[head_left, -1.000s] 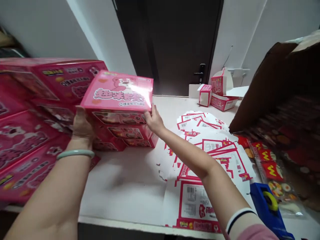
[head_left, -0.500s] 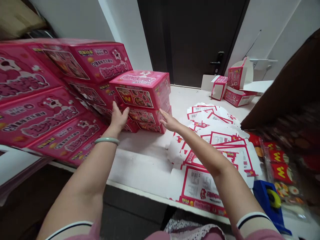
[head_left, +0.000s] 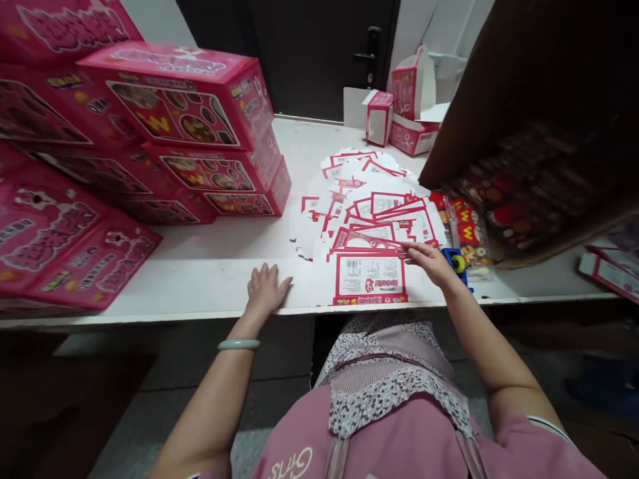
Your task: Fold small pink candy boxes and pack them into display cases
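My left hand (head_left: pixel 268 287), with a pale green bangle at the wrist, rests palm down near the front edge of the white table (head_left: pixel 200 266). Its fingers are spread and nothing is in them. Over to the right, my right hand (head_left: pixel 426 261) stretches its fingers to the right edge of a flat pink-and-white carton sheet (head_left: pixel 372 279), without a visible grip on it. This sheet lies at the near end of a fanned-out spread of flat carton sheets (head_left: pixel 379 193). A stack of filled-out pink boxes (head_left: pixel 174 100) stands to the left.
A large brown cardboard box (head_left: pixel 474 113) with dark packets leans open at the right. Beside it are a blue tape dispenser (head_left: pixel 455 266) and clear-wrapped snack packs (head_left: pixel 468 233). Small opened pink boxes (head_left: pixel 412 136) stand at the back, near a dark door (head_left: pixel 319 60).
Both hands have left the pink box stack. The left has come back to the table's front edge, and the right has moved to the near flat carton sheet. My view has swung right and down.
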The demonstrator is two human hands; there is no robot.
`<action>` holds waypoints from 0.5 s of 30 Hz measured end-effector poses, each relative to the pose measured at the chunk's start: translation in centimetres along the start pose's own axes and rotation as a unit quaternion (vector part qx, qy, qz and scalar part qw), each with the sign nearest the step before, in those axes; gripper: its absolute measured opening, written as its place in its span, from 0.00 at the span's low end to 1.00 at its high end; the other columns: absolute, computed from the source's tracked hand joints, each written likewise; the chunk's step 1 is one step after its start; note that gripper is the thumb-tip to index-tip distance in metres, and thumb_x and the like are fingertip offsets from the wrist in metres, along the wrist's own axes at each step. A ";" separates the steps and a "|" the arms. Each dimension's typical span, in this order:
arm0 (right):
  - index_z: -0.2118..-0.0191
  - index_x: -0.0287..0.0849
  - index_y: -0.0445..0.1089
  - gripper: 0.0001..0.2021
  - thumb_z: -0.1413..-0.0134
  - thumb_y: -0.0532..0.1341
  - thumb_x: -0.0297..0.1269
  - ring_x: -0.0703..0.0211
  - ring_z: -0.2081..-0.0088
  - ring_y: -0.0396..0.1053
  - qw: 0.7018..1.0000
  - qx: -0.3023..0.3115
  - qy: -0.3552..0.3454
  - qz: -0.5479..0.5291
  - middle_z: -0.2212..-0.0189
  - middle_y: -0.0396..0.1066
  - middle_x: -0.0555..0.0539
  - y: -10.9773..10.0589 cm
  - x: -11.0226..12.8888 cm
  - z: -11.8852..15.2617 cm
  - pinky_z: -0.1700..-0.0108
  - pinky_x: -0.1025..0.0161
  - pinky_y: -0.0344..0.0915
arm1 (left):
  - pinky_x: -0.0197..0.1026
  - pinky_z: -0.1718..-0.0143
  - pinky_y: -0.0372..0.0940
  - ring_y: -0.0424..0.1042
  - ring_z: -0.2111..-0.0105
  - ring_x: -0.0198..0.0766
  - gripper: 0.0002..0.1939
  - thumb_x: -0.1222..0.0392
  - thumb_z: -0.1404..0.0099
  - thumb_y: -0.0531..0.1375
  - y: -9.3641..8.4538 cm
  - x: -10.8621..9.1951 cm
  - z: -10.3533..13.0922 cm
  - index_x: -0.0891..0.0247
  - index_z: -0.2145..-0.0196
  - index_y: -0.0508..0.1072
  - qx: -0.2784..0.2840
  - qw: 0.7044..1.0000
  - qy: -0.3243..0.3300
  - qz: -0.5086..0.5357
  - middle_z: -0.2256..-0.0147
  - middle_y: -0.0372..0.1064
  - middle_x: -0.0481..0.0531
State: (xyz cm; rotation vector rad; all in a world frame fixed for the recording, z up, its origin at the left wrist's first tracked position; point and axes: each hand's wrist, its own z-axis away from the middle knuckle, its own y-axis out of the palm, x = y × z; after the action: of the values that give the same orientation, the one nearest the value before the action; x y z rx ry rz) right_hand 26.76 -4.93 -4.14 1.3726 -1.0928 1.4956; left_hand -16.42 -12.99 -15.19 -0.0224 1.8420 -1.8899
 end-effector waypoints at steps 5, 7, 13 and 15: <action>0.52 0.44 0.79 0.25 0.53 0.71 0.54 0.54 0.57 0.79 0.999 -0.039 -0.018 -0.005 0.53 0.80 0.39 -3.9 2.6 0.6 0.53 0.56 0.73 | 0.69 0.31 0.44 0.37 0.28 0.69 0.39 0.42 0.31 0.51 -0.5 -0.1 -0.6 0.72 0.32 0.59 0.011 1.000 -0.009 -0.020 0.28 0.40 0.70; 0.52 0.44 0.78 0.25 0.52 0.70 0.54 0.54 0.57 0.79 0.999 -0.021 -0.032 0.007 0.53 0.80 0.39 -4.0 4.1 -1.0 0.53 0.56 0.73 | 0.68 0.31 0.44 0.37 0.28 0.67 0.39 0.42 0.31 0.50 -0.3 0.2 -0.7 0.71 0.31 0.58 0.017 0.999 -0.012 -0.040 0.28 0.41 0.69; 0.53 0.42 0.78 0.17 0.46 0.67 0.45 0.57 0.58 0.79 0.996 0.040 -0.048 0.058 0.55 0.81 0.41 -2.5 7.1 -9.1 0.54 0.58 0.73 | 0.66 0.31 0.45 0.40 0.28 0.64 0.42 0.38 0.32 0.44 0.7 1.6 -1.2 0.69 0.30 0.57 0.011 0.997 -0.008 -0.071 0.27 0.41 0.65; 0.52 0.41 0.77 0.13 0.39 0.62 0.39 0.59 0.58 0.79 0.994 0.034 -0.047 0.097 0.54 0.80 0.42 -1.9 8.2 -13.0 0.53 0.59 0.73 | 0.66 0.31 0.46 0.42 0.28 0.63 0.44 0.36 0.35 0.41 1.0 2.2 -1.2 0.69 0.31 0.59 0.005 0.998 -0.005 -0.066 0.28 0.43 0.64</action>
State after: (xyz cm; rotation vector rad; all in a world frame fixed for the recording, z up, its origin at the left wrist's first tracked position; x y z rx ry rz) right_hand 24.11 8.14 3.72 1.4286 -1.2757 1.6346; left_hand -18.41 -12.57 -16.96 -0.1534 1.8651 -1.9844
